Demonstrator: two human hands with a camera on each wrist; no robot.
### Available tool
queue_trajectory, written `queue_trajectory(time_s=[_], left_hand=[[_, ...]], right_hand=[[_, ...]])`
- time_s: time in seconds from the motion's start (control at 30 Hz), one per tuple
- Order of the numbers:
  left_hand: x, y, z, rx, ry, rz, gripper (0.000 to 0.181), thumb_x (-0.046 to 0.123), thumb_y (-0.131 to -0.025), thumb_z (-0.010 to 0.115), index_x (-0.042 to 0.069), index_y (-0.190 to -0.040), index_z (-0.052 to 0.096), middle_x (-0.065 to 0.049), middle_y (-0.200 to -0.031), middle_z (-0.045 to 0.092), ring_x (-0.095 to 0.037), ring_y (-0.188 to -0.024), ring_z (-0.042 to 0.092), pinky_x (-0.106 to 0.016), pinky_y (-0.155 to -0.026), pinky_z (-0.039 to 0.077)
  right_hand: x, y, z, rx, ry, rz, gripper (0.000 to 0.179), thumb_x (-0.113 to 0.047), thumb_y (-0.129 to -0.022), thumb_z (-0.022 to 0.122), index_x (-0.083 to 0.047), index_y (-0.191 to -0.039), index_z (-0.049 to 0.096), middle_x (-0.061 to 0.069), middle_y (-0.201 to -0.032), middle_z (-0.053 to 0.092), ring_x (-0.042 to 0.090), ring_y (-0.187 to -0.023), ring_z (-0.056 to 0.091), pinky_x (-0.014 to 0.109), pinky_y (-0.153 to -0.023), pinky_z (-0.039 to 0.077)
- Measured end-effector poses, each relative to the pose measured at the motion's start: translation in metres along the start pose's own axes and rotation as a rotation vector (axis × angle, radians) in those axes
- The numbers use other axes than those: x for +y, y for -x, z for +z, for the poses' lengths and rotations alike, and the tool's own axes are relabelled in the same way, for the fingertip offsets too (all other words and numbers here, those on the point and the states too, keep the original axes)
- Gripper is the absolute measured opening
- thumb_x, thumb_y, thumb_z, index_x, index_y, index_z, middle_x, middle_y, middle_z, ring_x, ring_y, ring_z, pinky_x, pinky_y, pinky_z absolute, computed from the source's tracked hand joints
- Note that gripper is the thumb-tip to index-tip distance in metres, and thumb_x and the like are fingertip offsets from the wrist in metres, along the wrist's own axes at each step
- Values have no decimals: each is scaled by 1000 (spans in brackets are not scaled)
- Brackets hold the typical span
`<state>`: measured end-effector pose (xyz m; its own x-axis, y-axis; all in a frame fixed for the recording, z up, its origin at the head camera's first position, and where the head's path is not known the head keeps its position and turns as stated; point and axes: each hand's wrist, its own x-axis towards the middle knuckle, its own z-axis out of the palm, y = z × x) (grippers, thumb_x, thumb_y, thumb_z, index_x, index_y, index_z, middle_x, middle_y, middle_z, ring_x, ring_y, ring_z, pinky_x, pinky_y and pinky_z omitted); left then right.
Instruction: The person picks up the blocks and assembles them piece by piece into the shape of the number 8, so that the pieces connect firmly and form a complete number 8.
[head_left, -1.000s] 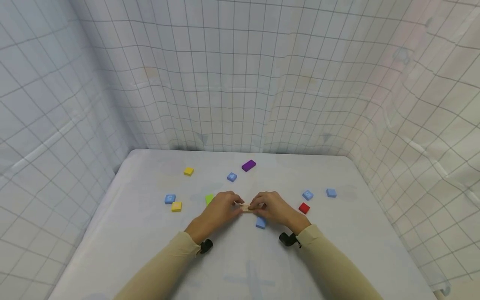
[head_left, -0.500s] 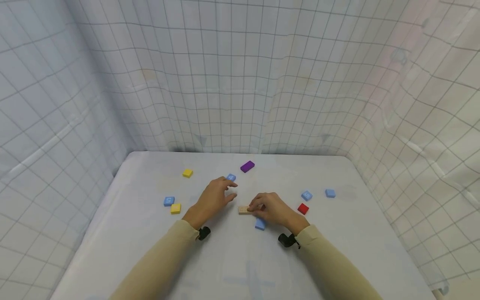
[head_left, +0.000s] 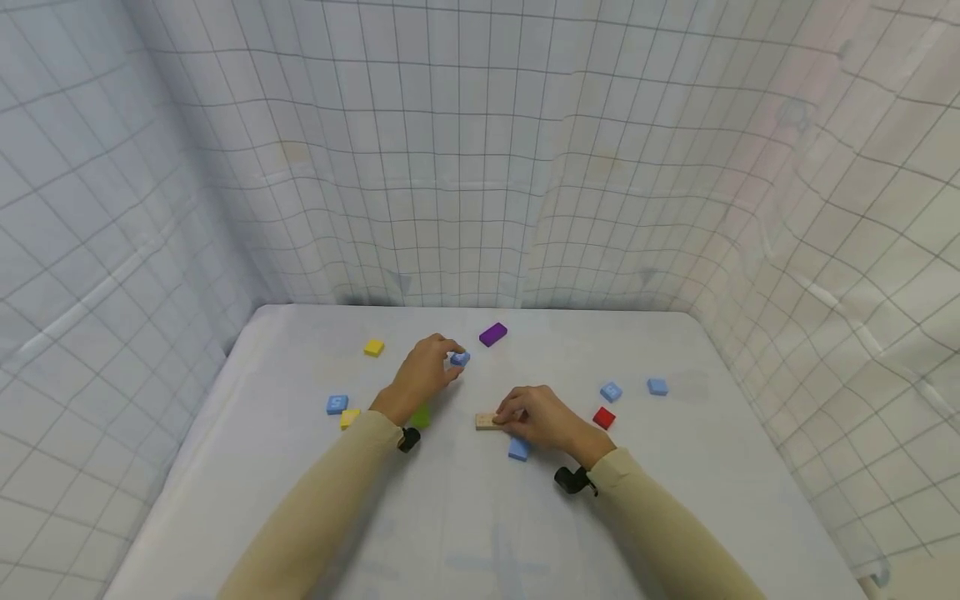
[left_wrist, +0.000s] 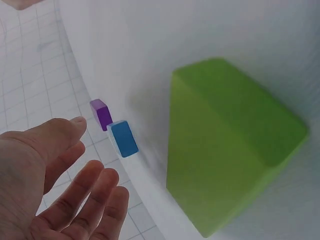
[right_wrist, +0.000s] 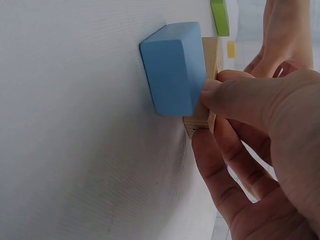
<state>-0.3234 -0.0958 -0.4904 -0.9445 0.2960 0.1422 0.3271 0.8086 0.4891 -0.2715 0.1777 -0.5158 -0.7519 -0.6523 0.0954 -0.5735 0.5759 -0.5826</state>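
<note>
My left hand (head_left: 420,377) reaches over the far middle of the table, thumb and fingers spread either side of a small blue numbered block (head_left: 461,358). In the left wrist view a gap shows between those fingers and the blue block (left_wrist: 123,138). With my right hand (head_left: 546,419) I pinch a flat light wooden block (head_left: 486,422) by its right end, thumb on the near side. Another blue block (right_wrist: 172,70) stands just in front of the wooden one, close to the right thumb. Under the left wrist lies a green block (head_left: 422,417), seen large in the left wrist view.
A purple block (head_left: 492,334) lies beyond the left hand. Yellow blocks (head_left: 374,347) and a blue one (head_left: 337,404) lie to the left. On the right are a red block (head_left: 603,417) and blue blocks (head_left: 611,392). A white grid curtain (head_left: 480,167) encloses the table (head_left: 465,533).
My left hand has let go of the wooden block's left end and moved up and left to the numbered blue block. My right hand keeps its hold in place.
</note>
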Motion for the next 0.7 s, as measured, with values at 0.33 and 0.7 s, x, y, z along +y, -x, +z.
queue_trajectory(time_s=[0.33,0.7], left_hand=[[-2,-19,-1,-71,-15,-53,36,14,-110,83,4,-144,80,-21,-152,74,-39,-140,73,-54,-124,60],[-30,-40,23,-73,-5,40,22,13,-110,82,8,-130,88,-18,-139,83,-38,-140,75,-52,-126,59]], right_hand=[[-1,0,0,3,14,0,15,-7,-104,88,-12,-117,94,5,-122,86,17,-110,82,19,-92,66],[3,1,2,11,10,2,14,-6,-104,89,-12,-115,94,4,-121,86,15,-107,81,23,-92,69]])
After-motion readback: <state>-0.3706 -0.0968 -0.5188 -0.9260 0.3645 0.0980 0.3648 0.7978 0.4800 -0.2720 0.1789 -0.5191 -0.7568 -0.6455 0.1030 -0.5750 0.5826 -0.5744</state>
